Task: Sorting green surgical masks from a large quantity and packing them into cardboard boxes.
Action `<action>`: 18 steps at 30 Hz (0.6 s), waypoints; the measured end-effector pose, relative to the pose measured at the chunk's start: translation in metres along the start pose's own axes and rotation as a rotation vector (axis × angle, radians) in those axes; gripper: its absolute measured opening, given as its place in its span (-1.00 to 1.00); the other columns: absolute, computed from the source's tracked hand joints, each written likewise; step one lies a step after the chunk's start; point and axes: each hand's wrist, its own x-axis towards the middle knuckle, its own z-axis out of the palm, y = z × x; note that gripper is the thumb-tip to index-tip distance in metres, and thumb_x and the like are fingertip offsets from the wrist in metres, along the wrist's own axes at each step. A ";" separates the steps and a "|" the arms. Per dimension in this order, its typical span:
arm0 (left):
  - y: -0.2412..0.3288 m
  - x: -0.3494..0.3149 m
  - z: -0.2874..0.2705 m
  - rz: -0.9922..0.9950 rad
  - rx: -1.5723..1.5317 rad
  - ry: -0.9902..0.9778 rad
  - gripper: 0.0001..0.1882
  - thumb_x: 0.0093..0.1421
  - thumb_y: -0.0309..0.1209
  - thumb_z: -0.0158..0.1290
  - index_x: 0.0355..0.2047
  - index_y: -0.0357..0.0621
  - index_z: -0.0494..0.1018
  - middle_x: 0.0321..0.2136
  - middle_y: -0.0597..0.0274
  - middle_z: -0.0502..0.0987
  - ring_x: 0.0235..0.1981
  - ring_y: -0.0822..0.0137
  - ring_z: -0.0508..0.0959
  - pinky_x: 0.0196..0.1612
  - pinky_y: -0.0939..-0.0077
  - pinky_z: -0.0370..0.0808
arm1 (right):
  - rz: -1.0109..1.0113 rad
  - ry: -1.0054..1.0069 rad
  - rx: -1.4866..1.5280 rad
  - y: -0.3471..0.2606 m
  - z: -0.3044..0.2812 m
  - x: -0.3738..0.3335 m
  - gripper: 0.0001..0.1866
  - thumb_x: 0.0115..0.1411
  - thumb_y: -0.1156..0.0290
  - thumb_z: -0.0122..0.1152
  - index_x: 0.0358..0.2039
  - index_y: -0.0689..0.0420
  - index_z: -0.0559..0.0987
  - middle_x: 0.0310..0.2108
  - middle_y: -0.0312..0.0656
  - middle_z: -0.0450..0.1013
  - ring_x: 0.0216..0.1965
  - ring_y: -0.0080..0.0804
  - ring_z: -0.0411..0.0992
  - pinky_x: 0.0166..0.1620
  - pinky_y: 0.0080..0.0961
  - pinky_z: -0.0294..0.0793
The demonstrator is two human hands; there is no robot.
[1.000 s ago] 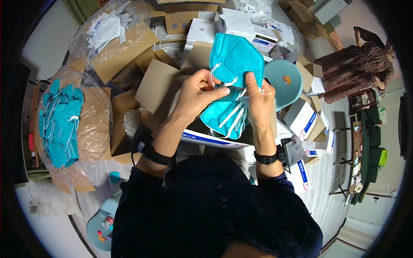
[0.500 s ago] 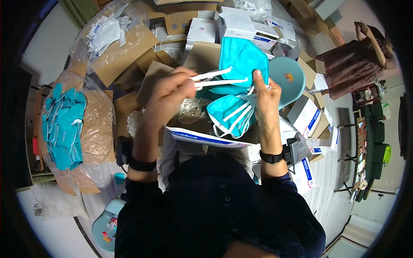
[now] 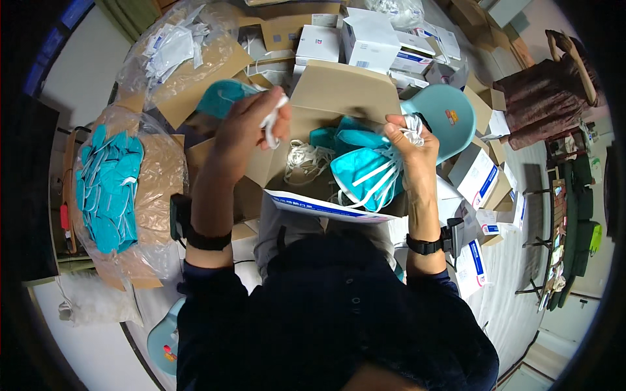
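My left hand [image 3: 257, 124] is closed on white elastic straps [image 3: 270, 128], which hang between its fingers. Right beside it is a teal cup-shaped face mask [image 3: 220, 99]; whether those straps join it is hidden by the hand. Over the right part of an open carton [image 3: 345, 85], my right hand [image 3: 417, 144] grips a bunch of white mask straps [image 3: 412, 129]. Several teal face masks [image 3: 365, 174] hang from that bunch into the carton. A tangle of loose white straps [image 3: 306, 158] lies inside the carton, left of the masks.
At left, a plastic-lined carton [image 3: 160, 195] holds a heap of teal masks [image 3: 109, 189]. A bag with white packets [image 3: 173, 52] is at back left. White boxes [image 3: 370, 42] crowd the back, and a pale blue stool [image 3: 456, 127] stands right. Another person [image 3: 544, 98] is at far right.
My left hand has moved up and drawn away from my right hand. The upper mask has left my right hand's grasp and is now beside my left hand. The hanging masks remain in my right hand.
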 end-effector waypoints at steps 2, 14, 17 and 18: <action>-0.002 0.004 0.010 -0.088 0.125 -0.074 -0.67 0.37 -0.17 -0.16 -0.36 -0.15 0.43 -0.65 0.37 0.36 -0.63 0.53 0.36 -0.53 0.68 0.23 | -0.020 -0.104 -0.093 -0.015 0.004 -0.010 -0.70 0.06 0.54 0.40 -0.14 0.13 0.64 -0.41 -0.40 0.52 -0.45 -0.71 0.35 -0.37 -0.73 0.32; 0.020 0.016 0.076 -0.124 0.454 -0.704 -0.68 0.37 -0.34 -0.08 -0.48 -0.27 0.46 -0.66 0.35 0.41 -0.72 0.55 0.39 -0.60 0.67 0.31 | -0.315 -0.514 -0.502 -0.019 0.003 -0.019 -0.75 0.08 0.56 0.24 -0.18 0.15 0.61 -0.50 -0.30 0.50 -0.43 -0.66 0.37 -0.33 -0.61 0.41; 0.007 0.015 0.076 0.010 0.457 -0.589 -0.68 0.38 -0.33 -0.10 -0.48 -0.26 0.43 -0.68 0.35 0.40 -0.72 0.55 0.38 -0.59 0.67 0.31 | -0.230 -0.255 -0.328 0.000 0.002 -0.017 -0.87 0.12 0.51 0.22 -0.30 0.19 0.62 -0.59 -0.33 0.46 -0.51 -0.65 0.34 -0.41 -0.59 0.35; -0.002 0.015 0.077 0.023 0.429 -0.550 -0.67 0.39 -0.32 -0.11 -0.48 -0.26 0.42 -0.69 0.35 0.39 -0.71 0.55 0.38 -0.59 0.66 0.31 | -0.210 -0.152 -0.249 -0.001 0.002 -0.015 -0.89 0.17 0.50 0.20 -0.30 0.22 0.62 -0.58 -0.33 0.47 -0.53 -0.67 0.31 -0.45 -0.62 0.29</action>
